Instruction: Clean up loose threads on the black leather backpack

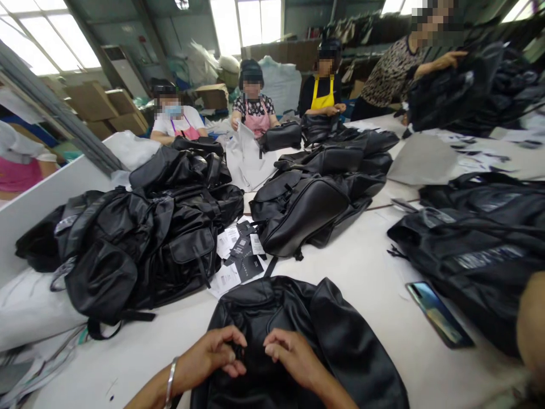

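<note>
A black leather-like backpack (293,318) lies on the white table right in front of me. Over its left part is my left hand (215,352), a silver bangle at the wrist. Its fingers are curled, with a small dark bit between them that I cannot make out against the black bag. My right hand (293,358) is a short way to the right, over the same bag. Thumb and forefinger are pinched together there; whatever they hold, if anything, is too small to name. Just beyond the bag lie black and white paper tags (242,255) in a loose pile.
More black backpacks are heaped at left (140,244), centre (315,193) and right (481,238). A phone (440,315) lies on the table (349,272) at right. Several co-workers sit or stand across the table; another person's arm (530,329) shows at the right edge.
</note>
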`<state>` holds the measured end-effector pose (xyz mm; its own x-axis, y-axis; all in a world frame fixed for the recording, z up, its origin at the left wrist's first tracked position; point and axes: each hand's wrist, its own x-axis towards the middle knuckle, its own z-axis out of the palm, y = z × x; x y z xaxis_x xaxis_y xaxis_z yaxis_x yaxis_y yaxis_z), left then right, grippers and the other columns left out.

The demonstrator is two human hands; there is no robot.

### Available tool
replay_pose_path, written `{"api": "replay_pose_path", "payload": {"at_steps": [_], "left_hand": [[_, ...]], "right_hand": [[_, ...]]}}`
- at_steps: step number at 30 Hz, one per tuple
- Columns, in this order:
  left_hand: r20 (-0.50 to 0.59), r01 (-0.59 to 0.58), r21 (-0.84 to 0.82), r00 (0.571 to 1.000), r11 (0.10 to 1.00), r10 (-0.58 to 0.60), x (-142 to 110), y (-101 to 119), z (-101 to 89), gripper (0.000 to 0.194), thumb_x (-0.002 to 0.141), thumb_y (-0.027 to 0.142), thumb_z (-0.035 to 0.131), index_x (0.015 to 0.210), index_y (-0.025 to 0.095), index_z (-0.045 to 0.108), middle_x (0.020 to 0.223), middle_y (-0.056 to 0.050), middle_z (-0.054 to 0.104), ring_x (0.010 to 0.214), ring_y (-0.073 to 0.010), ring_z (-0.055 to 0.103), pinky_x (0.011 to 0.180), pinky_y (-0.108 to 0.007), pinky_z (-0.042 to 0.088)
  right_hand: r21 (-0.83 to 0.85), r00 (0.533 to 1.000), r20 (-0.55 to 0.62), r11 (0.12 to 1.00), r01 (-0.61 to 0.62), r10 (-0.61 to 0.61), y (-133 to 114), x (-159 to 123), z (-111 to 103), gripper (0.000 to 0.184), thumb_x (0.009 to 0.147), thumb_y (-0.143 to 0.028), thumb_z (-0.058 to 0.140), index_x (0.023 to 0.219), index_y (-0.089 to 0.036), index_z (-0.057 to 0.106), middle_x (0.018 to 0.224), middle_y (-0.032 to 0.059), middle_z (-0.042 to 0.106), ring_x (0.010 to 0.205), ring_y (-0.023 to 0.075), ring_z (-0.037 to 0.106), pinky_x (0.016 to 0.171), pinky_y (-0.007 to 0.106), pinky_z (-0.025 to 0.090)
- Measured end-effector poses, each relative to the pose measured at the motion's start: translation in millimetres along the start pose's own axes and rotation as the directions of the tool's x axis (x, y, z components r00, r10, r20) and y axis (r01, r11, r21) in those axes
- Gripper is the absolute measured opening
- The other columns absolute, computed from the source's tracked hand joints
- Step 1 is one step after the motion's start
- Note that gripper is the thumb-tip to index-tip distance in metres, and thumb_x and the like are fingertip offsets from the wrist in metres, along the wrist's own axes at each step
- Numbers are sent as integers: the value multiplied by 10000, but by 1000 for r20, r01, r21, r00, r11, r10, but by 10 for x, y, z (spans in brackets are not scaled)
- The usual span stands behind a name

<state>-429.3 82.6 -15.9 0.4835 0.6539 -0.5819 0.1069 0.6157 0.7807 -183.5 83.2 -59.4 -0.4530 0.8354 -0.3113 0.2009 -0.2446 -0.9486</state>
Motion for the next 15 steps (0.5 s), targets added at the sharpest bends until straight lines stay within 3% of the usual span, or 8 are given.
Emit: {"api": "replay_pose_path", "payload": {"at_steps": [4, 10, 13, 15], "left_hand": [[33, -10, 19, 999, 1000, 9, 66, 31, -1, 323, 774, 329, 676, 996, 131, 551, 794, -100, 702, 771, -224, 681, 711, -320, 509], [0, -50, -20, 999, 999, 50, 81, 17, 70, 287, 783, 352, 679, 983, 181, 564, 941, -55, 614, 738, -209, 674, 641, -302, 509], [-7, -56, -42, 998, 998, 56, 83, -55, 93, 319, 757, 418, 714, 945, 203, 570, 894, -40, 607, 713, -200, 656, 611, -294, 497], [30, -22, -13, 999, 1000, 23, 230, -62, 73, 374, 701, 480, 765, 866, 196, 586, 811, -35, 611, 684, -192, 630, 590, -298, 499]], "right_hand": [[4, 1000, 5, 1000, 0, 0, 15, -22, -18, 152, 806, -270, 570, 830, -179, 689, 651, -34, 602, 614, 106, 513, 576, 206, 322], [58, 998, 29, 997, 51, -53, -89, 99, 92, 156, 793, -235, 564, 811, -178, 707, 651, -30, 609, 615, 108, 530, 597, 201, 353], [82, 999, 3, 995, 50, -50, -128, 86, 184, 164, 773, -191, 564, 845, -187, 712, 673, -29, 632, 618, 105, 552, 586, 182, 371], [51, 996, -46, 996, 75, -73, -112, 45, 161, 234, 767, -175, 561, 948, -208, 705, 694, -35, 652, 595, 99, 563, 542, 160, 378]]}}
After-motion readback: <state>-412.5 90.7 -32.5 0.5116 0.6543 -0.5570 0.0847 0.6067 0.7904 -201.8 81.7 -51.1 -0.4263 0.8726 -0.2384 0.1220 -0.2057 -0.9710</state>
